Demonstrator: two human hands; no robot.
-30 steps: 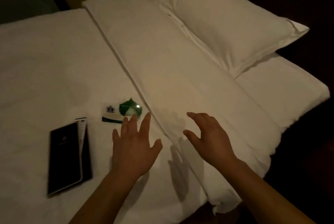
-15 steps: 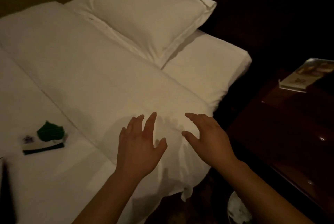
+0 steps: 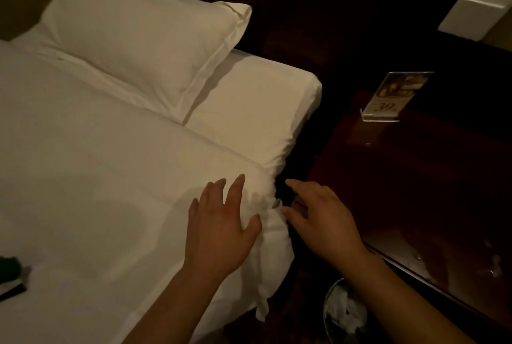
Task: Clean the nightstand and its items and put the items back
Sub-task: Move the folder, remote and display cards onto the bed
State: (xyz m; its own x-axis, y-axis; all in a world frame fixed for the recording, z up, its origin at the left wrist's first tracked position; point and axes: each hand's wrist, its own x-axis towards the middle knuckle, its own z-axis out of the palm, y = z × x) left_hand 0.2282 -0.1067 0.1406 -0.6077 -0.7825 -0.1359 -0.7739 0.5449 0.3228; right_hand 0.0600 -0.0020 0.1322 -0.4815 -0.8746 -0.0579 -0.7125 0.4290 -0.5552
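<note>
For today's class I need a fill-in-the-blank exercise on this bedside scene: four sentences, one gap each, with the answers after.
1. The card stand on the nightstand shows the number ____.
2. The pillow on the bed is ____ in colour.
3. The left hand and the right hand both hold ____.
4. The hand nearer the nightstand is the ____ one.

Answers: 39; white; nothing; right.
</note>
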